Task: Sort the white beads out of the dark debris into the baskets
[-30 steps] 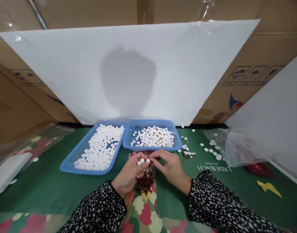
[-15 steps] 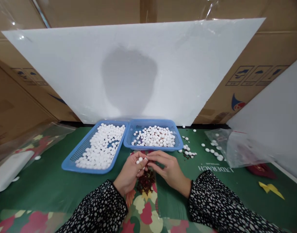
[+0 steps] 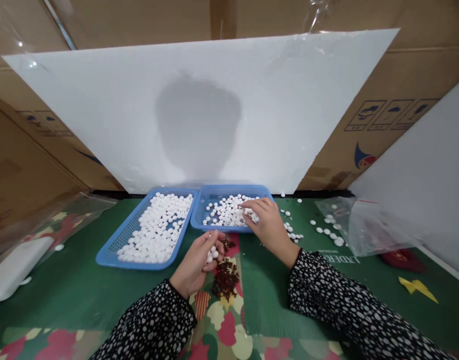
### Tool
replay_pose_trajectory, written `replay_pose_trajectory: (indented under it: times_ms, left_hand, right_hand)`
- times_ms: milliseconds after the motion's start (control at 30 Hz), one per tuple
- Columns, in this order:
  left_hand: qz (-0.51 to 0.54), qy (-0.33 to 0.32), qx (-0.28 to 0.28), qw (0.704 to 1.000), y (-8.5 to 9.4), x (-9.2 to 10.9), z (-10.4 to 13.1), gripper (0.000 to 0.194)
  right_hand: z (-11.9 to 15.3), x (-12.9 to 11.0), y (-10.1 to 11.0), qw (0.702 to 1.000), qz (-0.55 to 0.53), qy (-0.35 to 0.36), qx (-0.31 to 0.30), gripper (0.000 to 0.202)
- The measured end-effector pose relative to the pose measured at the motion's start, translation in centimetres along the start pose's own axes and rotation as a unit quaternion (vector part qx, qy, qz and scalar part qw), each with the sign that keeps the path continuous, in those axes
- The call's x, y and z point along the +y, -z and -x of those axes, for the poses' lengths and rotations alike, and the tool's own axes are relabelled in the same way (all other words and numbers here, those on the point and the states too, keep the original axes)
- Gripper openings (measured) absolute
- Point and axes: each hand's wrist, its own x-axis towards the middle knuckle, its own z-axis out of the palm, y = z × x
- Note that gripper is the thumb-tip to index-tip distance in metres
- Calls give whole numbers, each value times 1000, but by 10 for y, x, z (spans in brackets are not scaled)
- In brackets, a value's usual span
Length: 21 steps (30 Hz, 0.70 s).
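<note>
My left hand (image 3: pixel 199 260) is curled around several small white balls (image 3: pixel 213 254), in front of the baskets. Below its fingers lies a pile of dark red dried bits (image 3: pixel 225 279) on the leaf-patterned cover. Over the right blue basket (image 3: pixel 235 190), my right hand (image 3: pixel 266 220) reaches in from the front right. Its thumb and forefinger are apart, close above the white balls (image 3: pixel 225 210) there; whether they touch one is hard to see. To the left, a second blue basket (image 3: pixel 104 257) holds many more white balls (image 3: pixel 154 235).
Loose white balls (image 3: pixel 327 231) lie right of the baskets, near a clear plastic bag (image 3: pixel 368 225). A dark red item (image 3: pixel 402 260) and a yellow scrap (image 3: pixel 419 287) are at far right. A white device (image 3: pixel 19 265) lies at left. A white board (image 3: pixel 289 110) stands behind.
My right hand has left my left hand and moved up and right over the right basket, its fingers parting. My left hand stays nearly in place with the balls.
</note>
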Motion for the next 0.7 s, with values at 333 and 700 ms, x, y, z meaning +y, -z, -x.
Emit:
replay_pose_trajectory:
  times_ms: [333,700]
  left_hand:
    - [6,20,-4,1000,5,-3,-2,24]
    - [-19,-5,-41,999,11,-7,-7,34]
  right_hand:
    - [51,-16,-21,966,-15,10,-256,18]
    - [45,-20,-12,962,-106,-38,-248,9]
